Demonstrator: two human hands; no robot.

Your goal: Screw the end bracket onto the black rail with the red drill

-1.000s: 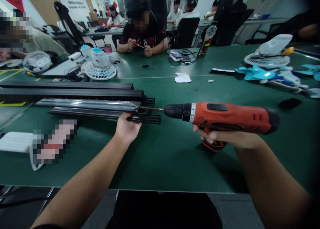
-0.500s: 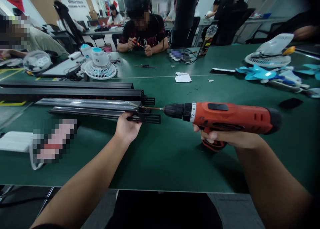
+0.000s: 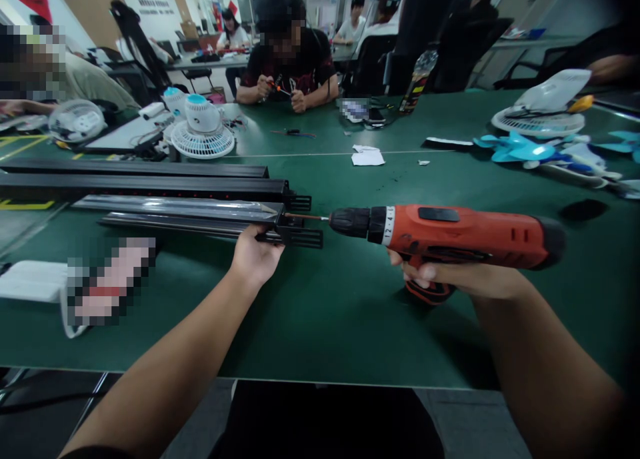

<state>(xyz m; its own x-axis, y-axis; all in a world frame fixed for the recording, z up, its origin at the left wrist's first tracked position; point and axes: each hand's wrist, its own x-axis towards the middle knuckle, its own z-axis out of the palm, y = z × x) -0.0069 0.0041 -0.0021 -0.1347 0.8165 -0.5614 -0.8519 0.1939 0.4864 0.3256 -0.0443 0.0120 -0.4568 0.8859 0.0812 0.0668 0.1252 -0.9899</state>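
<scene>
My right hand [image 3: 425, 272] is wrapped round the handle of a red and black cordless drill [image 3: 465, 229], which lies level and points left. Its long thin bit [image 3: 307, 217] reaches the end of a black metal rail [image 3: 210, 209] partly covered in clear film; the tip is hidden there. My left hand [image 3: 257, 255] grips that rail near its right end, thumb on top and fingers underneath, mostly hidden. A slotted black bracket [image 3: 303, 235] sticks out at this end. Another thin dark rail [image 3: 165, 222] lies along the near side.
Two longer black rails [image 3: 150, 184] lie just behind. White fan parts [image 3: 203, 142] stand back left; blue fan blades [image 3: 520, 147] lie at the right. A blurred pink object [image 3: 117, 279] is near my left forearm. Across the green table [image 3: 320, 325] a person [image 3: 290, 65] holds a screwdriver.
The view has shifted very slightly. Both hands, the drill and the rail keep nearly the same positions relative to one another. A dark chair or shape in the background has moved right.
</scene>
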